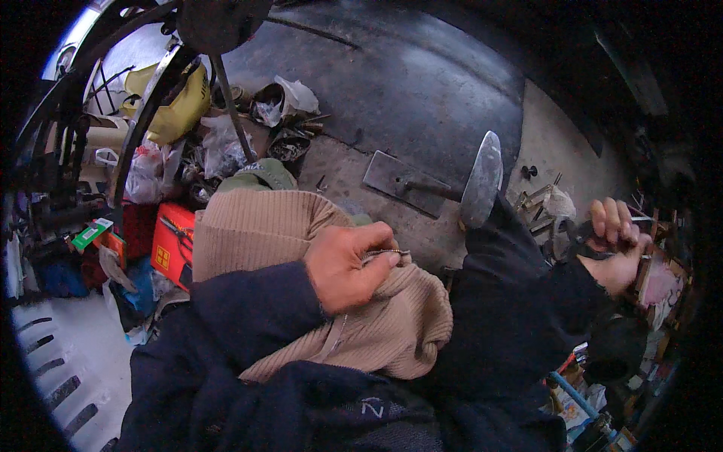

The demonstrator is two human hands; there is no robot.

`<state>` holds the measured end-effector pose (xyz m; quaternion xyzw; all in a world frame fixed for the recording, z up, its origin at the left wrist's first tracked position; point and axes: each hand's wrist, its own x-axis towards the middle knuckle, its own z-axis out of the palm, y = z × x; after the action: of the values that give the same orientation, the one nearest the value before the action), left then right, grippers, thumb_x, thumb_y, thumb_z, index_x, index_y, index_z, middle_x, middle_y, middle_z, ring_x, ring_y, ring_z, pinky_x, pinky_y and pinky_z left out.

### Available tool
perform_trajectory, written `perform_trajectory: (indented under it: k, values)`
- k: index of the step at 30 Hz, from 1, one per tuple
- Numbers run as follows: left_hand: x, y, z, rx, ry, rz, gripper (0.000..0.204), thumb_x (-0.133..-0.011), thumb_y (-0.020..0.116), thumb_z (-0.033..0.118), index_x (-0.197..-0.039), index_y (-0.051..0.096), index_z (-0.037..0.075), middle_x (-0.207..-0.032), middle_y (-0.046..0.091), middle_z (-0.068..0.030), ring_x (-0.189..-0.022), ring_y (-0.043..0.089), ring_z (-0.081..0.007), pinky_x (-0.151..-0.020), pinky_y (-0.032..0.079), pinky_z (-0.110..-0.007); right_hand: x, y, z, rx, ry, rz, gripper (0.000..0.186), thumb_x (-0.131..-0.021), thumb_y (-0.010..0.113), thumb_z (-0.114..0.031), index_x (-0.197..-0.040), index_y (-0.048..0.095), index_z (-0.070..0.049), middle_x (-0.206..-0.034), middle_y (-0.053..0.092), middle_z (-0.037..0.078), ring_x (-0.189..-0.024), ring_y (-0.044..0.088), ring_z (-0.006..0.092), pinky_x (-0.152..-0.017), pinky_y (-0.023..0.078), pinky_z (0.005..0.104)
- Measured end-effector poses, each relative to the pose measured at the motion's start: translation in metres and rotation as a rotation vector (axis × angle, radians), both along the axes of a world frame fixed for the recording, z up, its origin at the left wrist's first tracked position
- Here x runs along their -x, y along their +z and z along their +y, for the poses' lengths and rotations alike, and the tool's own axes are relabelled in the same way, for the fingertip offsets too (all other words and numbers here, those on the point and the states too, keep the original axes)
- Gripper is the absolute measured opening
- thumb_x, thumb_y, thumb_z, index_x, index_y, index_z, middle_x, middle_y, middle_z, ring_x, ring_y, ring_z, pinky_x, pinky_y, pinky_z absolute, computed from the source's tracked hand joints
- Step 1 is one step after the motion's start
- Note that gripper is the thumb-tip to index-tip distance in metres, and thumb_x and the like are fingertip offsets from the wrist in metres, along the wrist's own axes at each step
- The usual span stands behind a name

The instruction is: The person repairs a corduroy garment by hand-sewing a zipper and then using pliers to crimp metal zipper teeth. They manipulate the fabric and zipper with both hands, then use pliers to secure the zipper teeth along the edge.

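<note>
Head view, the only one. The person was seated, dark sleeves reaching forward, a beige ribbed sweater (422, 316) bunched across the lap. The left hand (348, 270) lay on top of it, thumb and fingers pressed together in a close pinch with no gap that I could see. Between them ran a dark, toothed metal strip, apparently a zip (388, 252), its end poking out past the fingertips toward the right.

The right hand (617, 252) was raised well apart from the sweater, off to the right, fingers curled in toward the palm. A dark object (562, 241) showed just beside it; blurred, so I could not tell whether the hand had hold of it.

Beyond the sweater a flat metal plate (407, 183) lay on the concrete. From it a rod led to an iron foot form (483, 179), its sole-shaped face tilted, near the right sleeve. Green cloth (263, 175) showed behind the sweater's far edge.

On the left stood a red box (173, 245), near the sweater, with a green packet (92, 233) farther out. Above these were clear plastic bags (224, 147) and a yellow bag (181, 105). A white slotted seat (90, 346) filled the lower left corner.
</note>
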<state>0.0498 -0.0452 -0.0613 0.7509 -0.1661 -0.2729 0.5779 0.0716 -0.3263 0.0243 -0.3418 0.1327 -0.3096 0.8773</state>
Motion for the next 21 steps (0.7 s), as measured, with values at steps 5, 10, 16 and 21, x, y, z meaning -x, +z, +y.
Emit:
perform_trajectory:
  k: [5, 10, 16, 21]
  values:
    - [0.000, -0.007, -0.010, 0.073, 0.001, 0.084, 0.017, -0.087, 0.063, 0.016, -0.091, 0.063, 0.000, -0.073, 0.062, -0.0181, -0.066, 0.063, -0.0258, -0.063, 0.048, -0.036, 0.020, -0.040, 0.001, -0.007, 0.203, 0.163, 0.042, -0.099, 0.046, -0.048, -0.082, 0.052, -0.011, -0.080, 0.051, 0.009, -0.069, 0.047, 0.0221, -0.061, 0.040, 0.0352]
    - [-0.001, -0.008, -0.016, 0.067, -0.009, 0.117, 0.016, -0.087, 0.063, 0.015, -0.091, 0.064, 0.000, -0.071, 0.061, -0.0165, -0.066, 0.062, -0.0184, -0.063, 0.048, -0.034, 0.022, -0.060, 0.057, 0.101, 0.424, 0.115, 0.044, -0.101, 0.043, -0.051, -0.094, 0.053, -0.008, -0.095, 0.056, 0.013, -0.079, 0.049, 0.0234, -0.072, 0.041, 0.0369]
    - [-0.003, -0.005, -0.015, 0.022, -0.043, 0.102, 0.012, -0.087, 0.064, 0.012, -0.090, 0.065, 0.000, -0.071, 0.060, -0.0108, -0.068, 0.057, -0.0153, -0.064, 0.047, -0.031, 0.016, -0.054, 0.087, 0.162, 0.463, 0.135, 0.046, -0.102, 0.038, -0.051, -0.094, 0.049, -0.008, -0.092, 0.054, 0.013, -0.077, 0.049, 0.0228, -0.072, 0.043, 0.0373]
    - [-0.002, -0.004, -0.017, 0.004, -0.028, 0.016, 0.011, -0.084, 0.065, 0.013, -0.087, 0.064, 0.002, -0.068, 0.059, -0.0213, -0.062, 0.063, -0.0347, -0.058, 0.048, -0.038, 0.018, -0.061, 0.095, 0.178, 0.393, 0.164, 0.051, -0.105, 0.032, -0.047, -0.089, 0.050, -0.002, -0.086, 0.059, 0.015, -0.072, 0.053, 0.0166, -0.068, 0.044, 0.0291]
